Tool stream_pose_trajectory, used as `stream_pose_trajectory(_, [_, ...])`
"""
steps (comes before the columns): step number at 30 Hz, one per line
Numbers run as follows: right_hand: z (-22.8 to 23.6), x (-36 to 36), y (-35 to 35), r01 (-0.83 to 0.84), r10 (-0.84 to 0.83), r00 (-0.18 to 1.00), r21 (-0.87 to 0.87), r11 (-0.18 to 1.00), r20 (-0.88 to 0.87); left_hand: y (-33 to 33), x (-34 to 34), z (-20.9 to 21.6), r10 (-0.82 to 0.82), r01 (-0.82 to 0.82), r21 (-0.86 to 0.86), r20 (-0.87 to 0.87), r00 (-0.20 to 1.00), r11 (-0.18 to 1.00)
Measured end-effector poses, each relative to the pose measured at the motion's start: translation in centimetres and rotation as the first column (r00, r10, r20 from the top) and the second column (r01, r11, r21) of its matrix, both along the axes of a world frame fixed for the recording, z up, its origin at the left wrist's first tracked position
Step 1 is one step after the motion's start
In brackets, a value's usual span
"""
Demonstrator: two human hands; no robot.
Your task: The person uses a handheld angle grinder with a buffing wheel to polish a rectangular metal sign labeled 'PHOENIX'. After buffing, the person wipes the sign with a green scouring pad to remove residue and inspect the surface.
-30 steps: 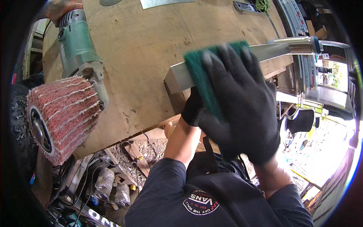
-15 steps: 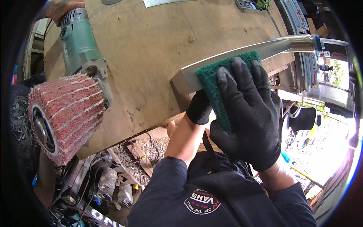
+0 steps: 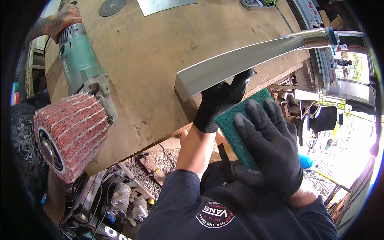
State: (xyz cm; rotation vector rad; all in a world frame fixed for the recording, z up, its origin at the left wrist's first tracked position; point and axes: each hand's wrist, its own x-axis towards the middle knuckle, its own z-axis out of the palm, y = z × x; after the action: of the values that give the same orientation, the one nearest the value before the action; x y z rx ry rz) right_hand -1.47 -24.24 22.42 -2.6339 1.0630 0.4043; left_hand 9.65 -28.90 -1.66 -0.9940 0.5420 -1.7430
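Note:
A long, flat-sided piece of brushed metal point(image 3: 232, 69) slants over the wooden table, ending at the right in a round tube. My left hand point(image 3: 224, 96), in a black glove, grips it from below along its near edge; part of that hand is hidden beneath the metal. My right hand point(image 3: 270, 148), gloved in black too, holds a green scouring pad point(image 3: 234, 138). Its fingers lie across the pad's upper face, with the thumb at the lower edge. The pad is apart from the metal's broad face, on the side nearer my body.
At the left, a co-worker's bare hand point(image 3: 64, 22) holds a green power tool point(image 3: 82, 56) with a reddish abrasive drum point(image 3: 74, 136). A grey disc point(image 3: 112, 7) and a metal sheet point(image 3: 166, 6) lie on the wooden table point(image 3: 136, 88). Cables and wrapped bundles point(image 3: 121, 196) sit below its edge.
My right hand has drawn the scouring pad down off the metal toward my body. The metal's broad face and more of my left hand now show. The co-worker's hand is more visible.

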Motion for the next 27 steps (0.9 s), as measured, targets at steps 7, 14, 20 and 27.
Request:
stream_pose_trajectory(7, [-0.2, 3.8, 0.3, 0.016, 0.021, 0.98, -0.185, 0.983, 0.199, 0.5, -0.9, -0.6, 0.164, -0.175, 0.027, 0.229, 0.959, 0.984])
stream_pose_trajectory(14, [-4.6, 8.8, -2.4, 0.013, 0.062, 0.958, -0.259, 0.966, 0.281, 0.5, -1.0, -1.1, 0.205, -0.22, 0.027, 0.273, 0.94, 0.975])
stream_pose_trajectory(20, [-3.4, 6.1, -0.1, -0.08, 0.139, 0.978, -0.333, 0.939, 0.158, 1.0, -0.2, -0.5, 0.261, -0.277, 0.019, 0.28, 0.924, 0.961])
stream_pose_trajectory(27, [-3.1, 5.8, -1.5, -0.096, 0.147, 0.976, -0.285, 0.954, 0.161, 0.3, -1.4, -0.3, 0.236, -0.249, 0.016, 0.268, 0.934, 0.968])
